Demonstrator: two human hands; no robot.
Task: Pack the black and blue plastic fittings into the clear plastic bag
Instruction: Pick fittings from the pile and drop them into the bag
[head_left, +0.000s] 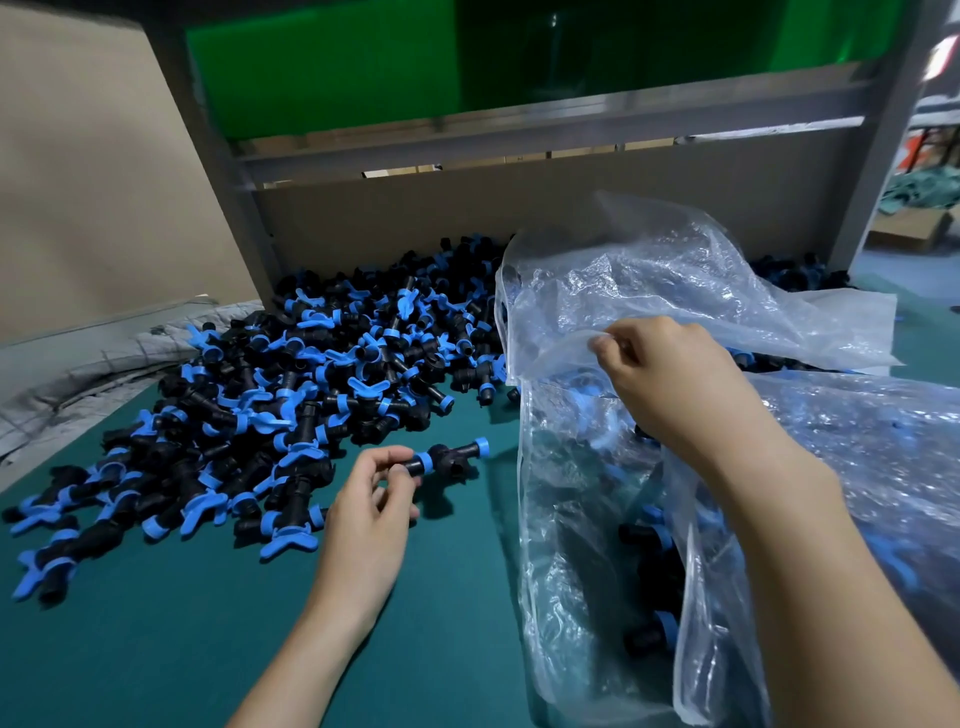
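Meanwhile, one fitting (448, 459) was pinched by the left hand (370, 512) at lower centre, while the clear bag's (649, 291) rim was gripped by the right hand (670, 379)

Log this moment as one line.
left hand: holds fitting | right hand: pinches clear bag edge | pile: on green mat | status: fitting not yet bagged

Black fittings (291, 395) with blue collars lay heaped left and centre, one fitting (448, 460) apart just below; the crumpled clear bag (649, 291) sprawled right, several fittings inside.
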